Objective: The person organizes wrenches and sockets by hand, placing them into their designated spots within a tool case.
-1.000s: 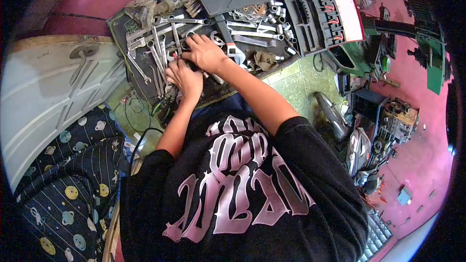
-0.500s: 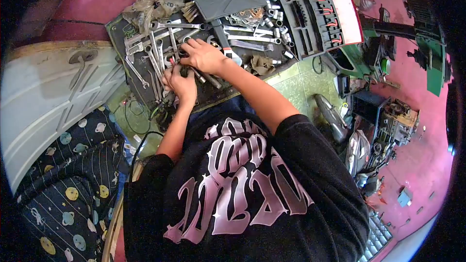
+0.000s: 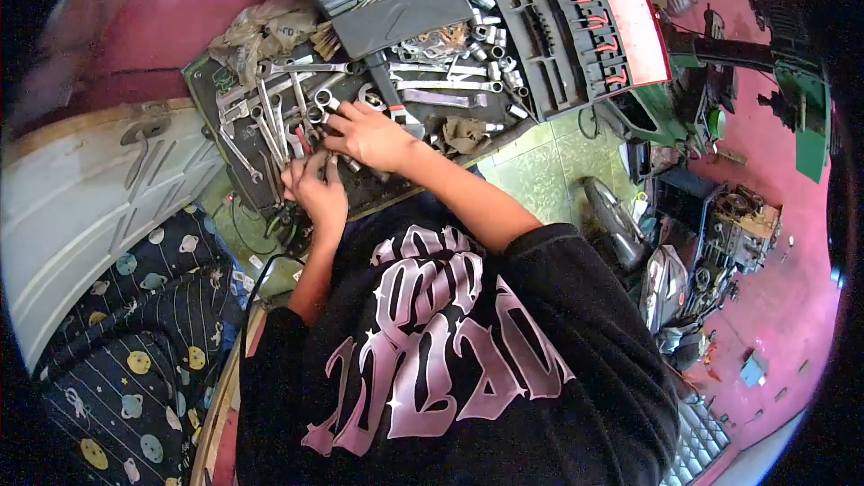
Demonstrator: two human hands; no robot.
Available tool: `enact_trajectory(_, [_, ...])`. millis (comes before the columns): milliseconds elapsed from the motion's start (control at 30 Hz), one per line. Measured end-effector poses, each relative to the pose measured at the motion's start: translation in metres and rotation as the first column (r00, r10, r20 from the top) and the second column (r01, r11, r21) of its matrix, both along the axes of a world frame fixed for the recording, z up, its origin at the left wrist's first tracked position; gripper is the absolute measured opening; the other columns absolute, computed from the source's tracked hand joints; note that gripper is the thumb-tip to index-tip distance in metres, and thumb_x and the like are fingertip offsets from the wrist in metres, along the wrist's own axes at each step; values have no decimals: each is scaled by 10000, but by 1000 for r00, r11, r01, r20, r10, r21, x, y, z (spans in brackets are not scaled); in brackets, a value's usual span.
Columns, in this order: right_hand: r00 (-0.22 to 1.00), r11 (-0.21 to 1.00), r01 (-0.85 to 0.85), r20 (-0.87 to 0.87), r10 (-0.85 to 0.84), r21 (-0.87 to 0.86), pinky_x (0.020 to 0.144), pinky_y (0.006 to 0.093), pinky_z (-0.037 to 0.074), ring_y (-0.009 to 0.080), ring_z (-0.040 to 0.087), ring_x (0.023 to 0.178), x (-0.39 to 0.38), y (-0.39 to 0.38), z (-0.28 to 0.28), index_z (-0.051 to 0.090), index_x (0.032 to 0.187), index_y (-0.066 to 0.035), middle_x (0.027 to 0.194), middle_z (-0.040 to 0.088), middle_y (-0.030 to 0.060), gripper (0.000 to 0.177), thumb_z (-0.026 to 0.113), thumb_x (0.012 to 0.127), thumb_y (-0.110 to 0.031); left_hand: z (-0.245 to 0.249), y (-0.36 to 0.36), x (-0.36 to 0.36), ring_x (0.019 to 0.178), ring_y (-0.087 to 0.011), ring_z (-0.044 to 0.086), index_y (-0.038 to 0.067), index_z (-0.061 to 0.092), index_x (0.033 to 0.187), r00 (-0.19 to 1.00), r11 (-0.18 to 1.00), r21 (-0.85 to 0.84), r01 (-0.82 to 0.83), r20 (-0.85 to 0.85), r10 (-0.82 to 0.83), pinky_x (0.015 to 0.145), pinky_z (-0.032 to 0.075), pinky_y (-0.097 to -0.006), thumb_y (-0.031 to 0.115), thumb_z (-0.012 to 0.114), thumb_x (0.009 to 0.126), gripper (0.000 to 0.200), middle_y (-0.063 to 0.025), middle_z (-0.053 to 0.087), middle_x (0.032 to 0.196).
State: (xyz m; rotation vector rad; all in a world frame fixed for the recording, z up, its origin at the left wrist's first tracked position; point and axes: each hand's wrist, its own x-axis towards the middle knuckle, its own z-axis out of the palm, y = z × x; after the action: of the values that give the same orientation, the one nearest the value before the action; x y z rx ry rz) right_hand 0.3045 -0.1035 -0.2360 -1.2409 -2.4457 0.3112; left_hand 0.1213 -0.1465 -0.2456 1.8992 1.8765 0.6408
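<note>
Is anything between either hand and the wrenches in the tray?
Nothing visible. The right hand lies on the row of wrenches in the tool tray, fingers at their heads. The left hand rests just below it at the tray's near edge. What either hand grips is hidden.

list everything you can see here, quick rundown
wrenches: many, silver, spread on the left part of the tool tray
tool tray: one, dark, on the floor ahead of the person
sockets: several, silver, loose at the tray's top middle
socket case: one, black with a red edge, open, upper right
plastic bag: one, greyish and crumpled, tray's upper left corner
rag: one, brownish, right part of the tray
white panel: one, white, far left
patterned fabric: one, dark blue with planets, lower left
machine parts: several, grey and black, far right
shirt: one, black with pink lettering, bottom centre
left hand: one, at the tray's near edge beside the wrenches
right hand: one, on the wrenches
</note>
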Motion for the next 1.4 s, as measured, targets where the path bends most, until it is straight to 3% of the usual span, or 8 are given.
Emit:
enact_trajectory(200, [973,986,159,-161,-166,-59,974,412,507,303,574,1108,65,-33,17,706,1056,-98,1104,620,66,203,648,871,-159,17,3,50,1115,-315,537,81,793,1051,964,968,33,247,91,-249,1032,362,-474,135,794,891,169,-73,684,1092])
enact_trajectory(333, [945,936,305,-64,-320,-172,963,429,509,322,578,1104,126,-65,24,724,1101,-114,1082,615,77,257,690,853,-173,26,6,105,1134,-312,550,103,785,1087,900,901,18,434,38,-435,1027,354,-474,177,811,879,223,-71,683,1098])
enact_trajectory(467, [870,865,446,-114,-479,-232,984,418,493,323,581,1092,190,-91,27,752,1047,-106,1086,638,88,215,653,863,-158,30,11,168,1094,-268,570,152,800,1082,803,804,41,593,46,-595,979,357,-434,185,830,864,223,-32,705,1069])
enact_trajectory(567, [789,805,550,-177,-588,-225,972,433,508,331,575,1103,239,-109,26,758,1055,-108,1094,638,76,230,678,841,-126,32,11,221,1082,-256,586,133,795,1073,754,755,33,654,42,-655,977,355,-433,189,819,874,209,-28,713,1056])
enact_trajectory(733, [703,708,681,-105,-704,-188,952,424,517,336,584,1075,325,-134,28,774,1102,-131,1109,683,72,294,761,814,-76,27,9,313,1121,-272,580,126,780,1121,644,647,71,759,65,-762,1008,361,-474,151,794,860,262,-37,706,1083])
enact_trajectory(933, [584,594,793,-107,-805,-138,942,447,544,344,603,1098,416,-144,16,790,1054,-146,1122,684,82,246,730,822,-87,15,8,423,1108,-281,588,122,774,1140,599,599,54,799,26,-801,1017,357,-470,149,779,884,258,-54,722,1063])
enact_trajectory(1067, [546,547,837,-63,-835,4,968,463,514,358,590,1117,464,-135,2,797,1039,-148,1146,673,94,237,751,812,-96,7,11,477,1090,-285,598,122,761,1106,623,624,43,781,31,-782,1010,358,-469,159,794,873,238,-54,736,1039])
enact_trajectory(1400, [500,502,864,-42,-865,-33,965,463,517,335,587,1112,509,-109,-25,811,1075,-170,1133,701,53,230,769,849,-151,-13,23,532,1115,-290,583,138,761,1068,672,669,66,740,-112,-732,1026,358,-497,169,780,883,188,-57,726,1035])
